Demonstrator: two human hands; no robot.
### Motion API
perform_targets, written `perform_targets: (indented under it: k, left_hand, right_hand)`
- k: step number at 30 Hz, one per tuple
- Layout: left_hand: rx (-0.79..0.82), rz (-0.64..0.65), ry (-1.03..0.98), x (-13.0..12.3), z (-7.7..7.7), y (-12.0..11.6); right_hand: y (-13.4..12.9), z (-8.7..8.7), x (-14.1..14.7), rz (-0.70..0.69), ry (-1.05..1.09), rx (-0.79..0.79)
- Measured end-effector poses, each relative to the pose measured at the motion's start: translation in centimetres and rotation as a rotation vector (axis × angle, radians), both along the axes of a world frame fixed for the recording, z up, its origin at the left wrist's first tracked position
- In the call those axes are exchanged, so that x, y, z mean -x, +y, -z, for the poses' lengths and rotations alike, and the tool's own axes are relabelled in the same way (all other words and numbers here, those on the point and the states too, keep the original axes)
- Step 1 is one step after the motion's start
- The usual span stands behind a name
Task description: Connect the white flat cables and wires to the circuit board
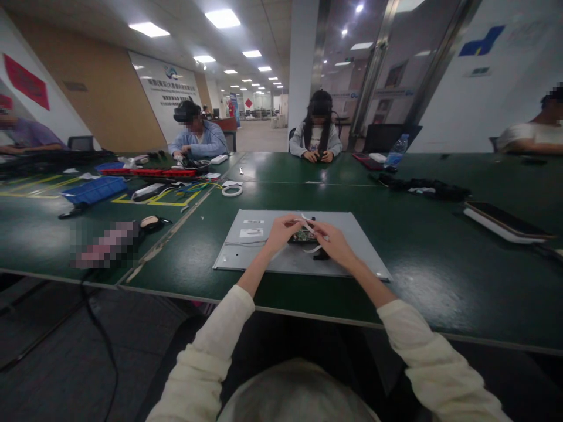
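A large flat grey metal panel (240, 252), with white labels on its left half, lies on the green table in front of me. On its middle sits a green circuit board (303, 235), partly hidden by my fingers. My left hand (282, 231) is closed in a pinch at one end of a thin white strip (307, 225) above the board. The fingers of my right hand (333, 241) pinch the same strip from the right. Another curled white piece (313, 250) hangs below the right fingers, close to a black part (321, 255) on the panel. Whether both white pieces are joined is hidden.
Left on the table are a blue tray (94, 190), a tape roll (231, 190), a red power strip (153, 172) and cables. A dark-topped white device (505, 223) lies right, with a water bottle (397, 151) farther back. Several people sit around the table.
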State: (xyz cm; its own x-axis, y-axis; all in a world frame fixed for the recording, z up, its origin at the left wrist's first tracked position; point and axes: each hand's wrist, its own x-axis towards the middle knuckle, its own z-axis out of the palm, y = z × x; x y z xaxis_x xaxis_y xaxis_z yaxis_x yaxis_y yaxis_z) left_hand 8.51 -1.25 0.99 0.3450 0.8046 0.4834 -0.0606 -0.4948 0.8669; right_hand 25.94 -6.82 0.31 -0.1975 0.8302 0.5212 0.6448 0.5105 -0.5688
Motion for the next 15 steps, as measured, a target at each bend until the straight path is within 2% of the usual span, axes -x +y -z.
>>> perform_targets:
  k: [5, 11, 15]
  left_hand:
    - [0.077, -0.088, -0.063, -0.1, 0.0, 0.1]
    - [0.141, -0.181, -0.171, 0.3, -0.2, 0.7]
    - [0.203, -0.276, -0.207, 1.1, -0.4, 1.4]
  right_hand:
    - [-0.2, -0.4, 0.5, 0.059, 0.186, 0.085]
    - [-0.2, -0.5, 0.3, 0.099, 0.251, 0.145]
    - [0.6, -0.2, -1.3, 0.264, 0.191, 0.101]
